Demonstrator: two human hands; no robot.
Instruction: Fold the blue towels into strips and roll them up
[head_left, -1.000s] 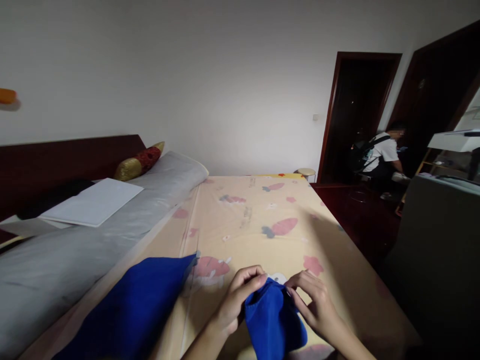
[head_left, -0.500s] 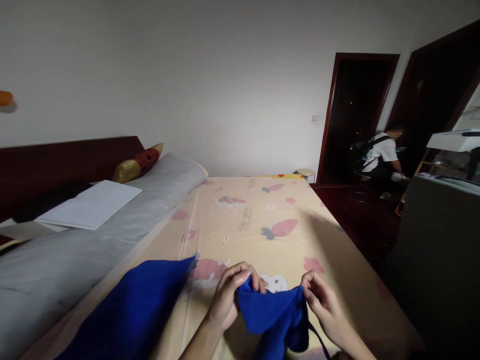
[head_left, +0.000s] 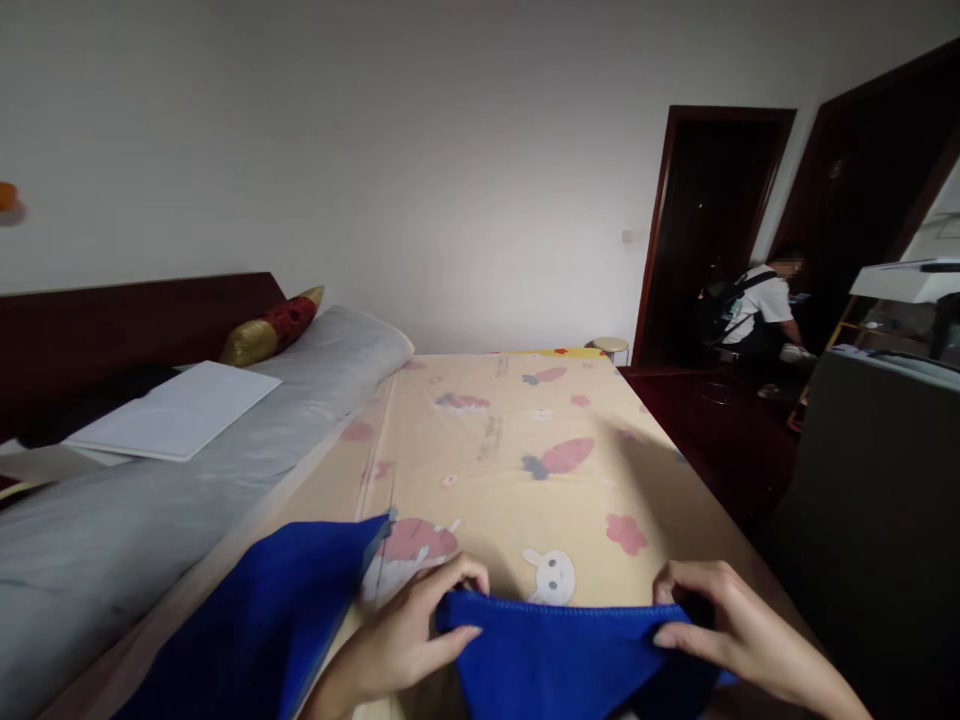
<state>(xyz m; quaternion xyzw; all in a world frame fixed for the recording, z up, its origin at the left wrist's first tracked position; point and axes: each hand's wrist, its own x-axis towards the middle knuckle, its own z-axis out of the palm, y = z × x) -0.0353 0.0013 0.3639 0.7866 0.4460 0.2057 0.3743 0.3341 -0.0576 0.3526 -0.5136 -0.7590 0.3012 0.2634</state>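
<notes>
A blue piece of cloth [head_left: 570, 650] with a stitched upper edge is stretched between my two hands, low over the bed. My left hand [head_left: 409, 630] pinches its left corner between thumb and fingers. At the opposite corner, my right hand [head_left: 739, 625] grips the same edge. The cloth's lower part runs out of view at the bottom. To the left of my left hand, another blue cloth [head_left: 247, 610] lies on the patterned bedsheet [head_left: 495, 500]; whether the two cloths are joined cannot be seen.
Along the bed's left side lies a grey rolled quilt [head_left: 322, 400] with a white flat sheet [head_left: 180, 410] on it. A red and gold cushion [head_left: 274, 325] rests by the dark headboard [head_left: 135, 310]. A person [head_left: 761, 305] sits near the doors; a dark cabinet [head_left: 877, 500] stands at right.
My hands have moved apart, the right one further right and the left one further left. The bunched blue cloth between them is now spread, its stitched edge pulled nearly straight.
</notes>
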